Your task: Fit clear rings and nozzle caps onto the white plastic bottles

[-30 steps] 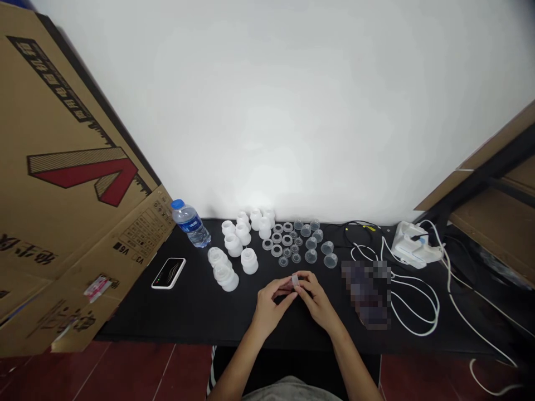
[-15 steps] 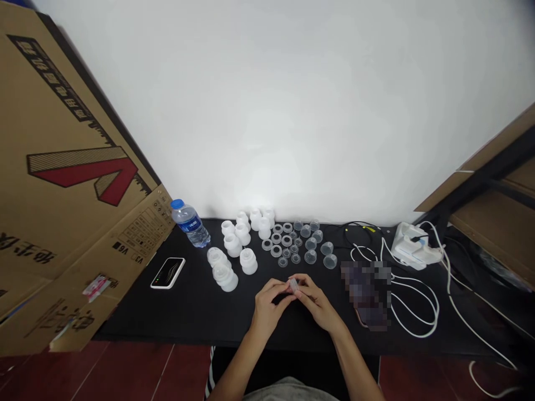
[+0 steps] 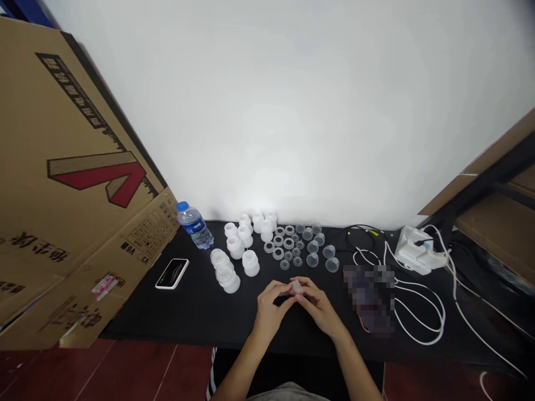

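Note:
My left hand (image 3: 271,311) and my right hand (image 3: 318,309) meet over the near middle of the black table (image 3: 196,312). Between the pinched fingertips of both sits a small clear plastic piece (image 3: 297,287). Just beyond the hands lie several clear rings (image 3: 278,253) and several small clear caps (image 3: 311,259). To their left stand several white plastic bottle-shaped parts (image 3: 250,262), some lying on their sides.
A water bottle (image 3: 194,225) with a blue cap lies at the back left, a phone (image 3: 172,273) in front of it. A big cardboard box (image 3: 71,189) leans at the left. White cables (image 3: 418,306) and a white charger (image 3: 418,253) lie at the right.
The hands stay together and turn the small clear piece slightly between the fingertips. The view has shifted a little, nothing else on the table moved.

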Action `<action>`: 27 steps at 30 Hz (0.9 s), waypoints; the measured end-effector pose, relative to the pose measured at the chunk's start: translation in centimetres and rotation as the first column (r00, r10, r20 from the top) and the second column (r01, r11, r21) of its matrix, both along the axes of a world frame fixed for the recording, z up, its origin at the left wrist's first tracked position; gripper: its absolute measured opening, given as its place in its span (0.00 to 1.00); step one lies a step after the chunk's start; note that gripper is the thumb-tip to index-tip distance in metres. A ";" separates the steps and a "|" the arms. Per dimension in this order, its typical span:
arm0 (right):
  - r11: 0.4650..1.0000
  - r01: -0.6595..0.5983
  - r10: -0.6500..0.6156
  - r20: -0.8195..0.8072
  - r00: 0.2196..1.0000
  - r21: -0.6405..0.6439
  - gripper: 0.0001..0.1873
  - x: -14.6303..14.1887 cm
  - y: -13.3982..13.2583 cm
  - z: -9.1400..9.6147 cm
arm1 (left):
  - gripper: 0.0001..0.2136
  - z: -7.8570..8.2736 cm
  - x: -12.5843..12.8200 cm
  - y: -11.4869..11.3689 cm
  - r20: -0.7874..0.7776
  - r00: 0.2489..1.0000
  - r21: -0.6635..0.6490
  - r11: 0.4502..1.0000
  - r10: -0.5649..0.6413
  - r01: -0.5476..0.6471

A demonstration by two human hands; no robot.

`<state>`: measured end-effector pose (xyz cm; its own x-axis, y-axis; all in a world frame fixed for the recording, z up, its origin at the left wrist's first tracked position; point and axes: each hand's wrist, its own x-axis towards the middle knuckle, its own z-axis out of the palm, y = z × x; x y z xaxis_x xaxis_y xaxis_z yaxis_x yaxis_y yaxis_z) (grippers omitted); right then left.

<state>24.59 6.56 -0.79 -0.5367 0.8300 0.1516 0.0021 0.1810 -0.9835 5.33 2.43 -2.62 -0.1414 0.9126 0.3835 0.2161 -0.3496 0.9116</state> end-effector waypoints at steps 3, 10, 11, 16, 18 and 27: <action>0.997 0.065 -0.066 -0.010 0.998 -0.043 0.16 -0.2 0.0 -0.5 | 0.07 0.0 0.1 -0.1 -0.020 1.000 -0.008 1.000 -0.008 0.008; 0.997 0.036 -0.038 -0.021 0.999 -0.066 0.18 0.2 0.0 0.1 | 0.08 0.1 0.1 -0.3 -0.037 0.998 -0.027 0.999 -0.041 0.040; 0.997 0.038 -0.040 -0.027 0.999 -0.071 0.18 0.2 0.0 0.1 | 0.08 0.1 0.0 -0.3 -0.041 0.998 -0.028 0.999 -0.046 0.044; 0.987 0.126 -0.134 -0.082 0.988 -0.105 0.14 -0.1 0.1 -0.7 | 0.06 -0.1 -0.2 0.0 -0.085 0.995 -0.021 0.999 -0.048 0.046; 0.969 0.170 -0.198 -0.149 0.969 -0.180 0.14 -0.3 0.2 -1.3 | 0.06 -0.2 -0.2 0.0 -0.098 0.994 -0.020 0.999 -0.039 0.038; 0.923 0.185 -0.281 -0.260 0.924 -0.337 0.31 -1.1 0.3 -1.9 | 0.08 0.0 0.0 -0.1 -0.114 0.993 -0.016 1.000 0.007 -0.009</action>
<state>23.45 6.88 -2.74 -0.2912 0.9567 -0.0031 -0.2937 -0.0924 -0.9514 5.29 2.34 -2.66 -0.1045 0.9179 0.3829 0.3219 -0.3330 0.8863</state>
